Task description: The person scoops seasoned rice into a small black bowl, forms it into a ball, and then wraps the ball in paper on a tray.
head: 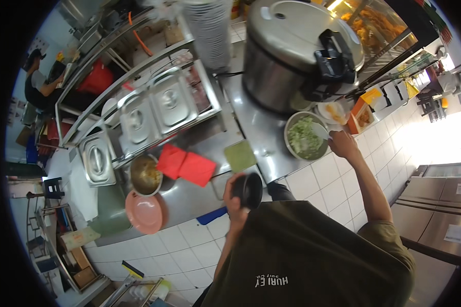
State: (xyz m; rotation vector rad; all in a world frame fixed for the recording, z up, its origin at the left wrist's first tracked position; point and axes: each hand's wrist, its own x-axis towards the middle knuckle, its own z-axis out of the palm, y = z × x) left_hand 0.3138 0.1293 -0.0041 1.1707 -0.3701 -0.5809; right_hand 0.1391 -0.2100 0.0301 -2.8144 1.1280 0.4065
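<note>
My left hand [235, 203] holds a black bowl [249, 189] close to my shirt, just off the steel counter's front edge. Out to the right, my right hand [342, 143] grips a pale spoon or scoop [320, 131], whose end is in a metal bowl of chopped green vegetables [304, 137]. That bowl rests on the steel counter beside a large lidded rice cooker [284, 57]. A green square pad or board [240, 155] lies between the two hands, and red cloths [188, 165] are to its left.
Lidded steel pans [173, 98] stand on a rack at the left. Nearer are a metal bowl with yellowish food [146, 175] and pink plates [145, 212]. Stacked containers [207, 34] rise beside the cooker. An orange box [363, 115] sits past the vegetables. Another person [38, 82] is at far left.
</note>
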